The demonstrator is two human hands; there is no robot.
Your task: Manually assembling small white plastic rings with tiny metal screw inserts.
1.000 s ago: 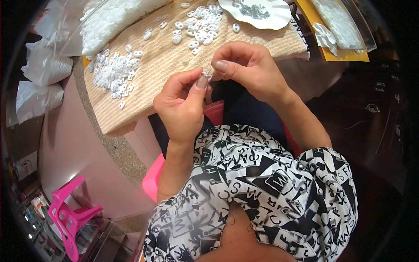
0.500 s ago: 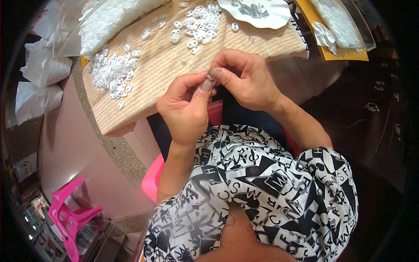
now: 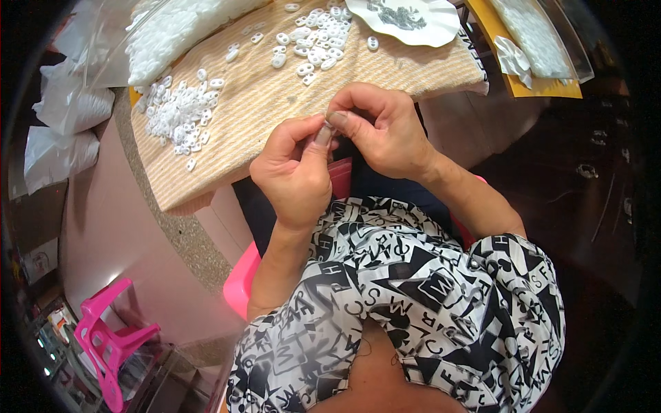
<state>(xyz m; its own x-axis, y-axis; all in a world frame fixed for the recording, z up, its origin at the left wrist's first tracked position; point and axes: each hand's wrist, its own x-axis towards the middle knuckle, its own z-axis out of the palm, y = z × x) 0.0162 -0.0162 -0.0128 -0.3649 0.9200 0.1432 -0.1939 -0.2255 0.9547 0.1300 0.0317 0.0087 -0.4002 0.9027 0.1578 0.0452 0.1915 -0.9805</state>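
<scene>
the left hand pinches a mostly hidden white piece, touching the pinched right hand beside a striped cloth.

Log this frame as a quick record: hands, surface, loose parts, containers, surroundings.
Left hand: thumb and index finger pinching a tiny white piece, mostly hidden
Right hand: thumb and index finger closed, meeting the left fingertips; anything held is hidden
Surface: striped cloth
Loose parts: left pile and far pile, both white, holed
Containers: white wavy-rimmed plate with grey bits; clear bag of white pieces, upper left
Surroundings: pink stool, lower left
</scene>
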